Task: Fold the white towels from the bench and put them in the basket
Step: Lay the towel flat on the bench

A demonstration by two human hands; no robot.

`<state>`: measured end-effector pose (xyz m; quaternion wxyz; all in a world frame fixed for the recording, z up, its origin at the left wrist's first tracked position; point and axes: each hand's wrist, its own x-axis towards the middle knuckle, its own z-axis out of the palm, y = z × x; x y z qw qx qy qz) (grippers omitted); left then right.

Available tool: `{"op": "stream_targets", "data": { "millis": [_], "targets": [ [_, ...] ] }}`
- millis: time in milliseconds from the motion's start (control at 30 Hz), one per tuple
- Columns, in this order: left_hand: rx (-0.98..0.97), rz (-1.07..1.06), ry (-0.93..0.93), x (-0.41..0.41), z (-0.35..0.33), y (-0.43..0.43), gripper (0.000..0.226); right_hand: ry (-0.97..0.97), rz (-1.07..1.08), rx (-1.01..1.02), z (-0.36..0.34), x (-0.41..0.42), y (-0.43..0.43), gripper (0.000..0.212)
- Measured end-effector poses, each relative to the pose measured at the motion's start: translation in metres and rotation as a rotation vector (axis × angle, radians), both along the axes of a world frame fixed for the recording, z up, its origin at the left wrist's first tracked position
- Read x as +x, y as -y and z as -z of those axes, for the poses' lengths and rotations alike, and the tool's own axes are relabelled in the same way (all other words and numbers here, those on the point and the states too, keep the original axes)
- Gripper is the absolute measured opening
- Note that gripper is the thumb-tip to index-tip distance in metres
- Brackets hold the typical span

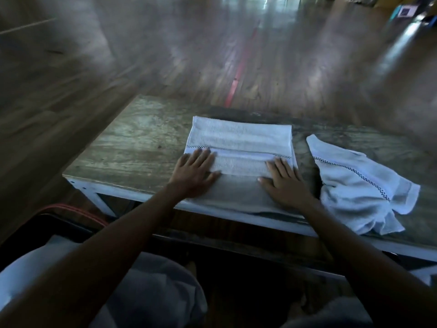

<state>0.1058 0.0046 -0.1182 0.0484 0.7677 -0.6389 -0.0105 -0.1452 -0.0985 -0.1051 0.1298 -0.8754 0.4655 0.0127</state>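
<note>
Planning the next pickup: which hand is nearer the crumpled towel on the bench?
Right. The right hand presses the folded towel just beside the crumpled towel; the left hand presses that towel's opposite end, farther away.

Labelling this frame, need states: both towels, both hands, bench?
folded towel: partly folded, flat on the bench, pressed under both hands.
crumpled towel: unfolded, bunched on the bench, right of the folded towel, untouched.
left hand: open, palm flat on the folded towel's left part.
right hand: open, palm flat on its right part.
bench: carries both towels.
</note>
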Motion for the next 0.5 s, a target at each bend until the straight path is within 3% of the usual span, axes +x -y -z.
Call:
{"op": "stream_targets", "data": {
  "millis": [200, 300, 367, 433, 500],
  "targets": [
    [0.041, 0.009, 0.018, 0.017, -0.001, 0.043, 0.084, 0.023, 0.005, -0.019, 0.000, 0.014, 0.037, 0.065],
    [0.006, 0.038, -0.061, 0.022, -0.006, 0.038, 0.079, 0.067, -0.011, 0.012, -0.006, 0.009, 0.040, 0.056],
    [-0.098, 0.059, -0.070, 0.030, -0.013, 0.030, 0.081, 0.106, -0.053, -0.198, -0.012, -0.002, 0.041, 0.047],
    [-0.226, 0.068, -0.005, 0.040, -0.016, 0.019, 0.066, 0.038, -0.102, -0.476, -0.011, -0.015, 0.045, 0.048],
    [-0.293, 0.079, 0.031, 0.050, -0.020, 0.010, 0.051, 0.002, -0.129, -0.592, -0.013, -0.023, 0.047, 0.038]
  ]
}}
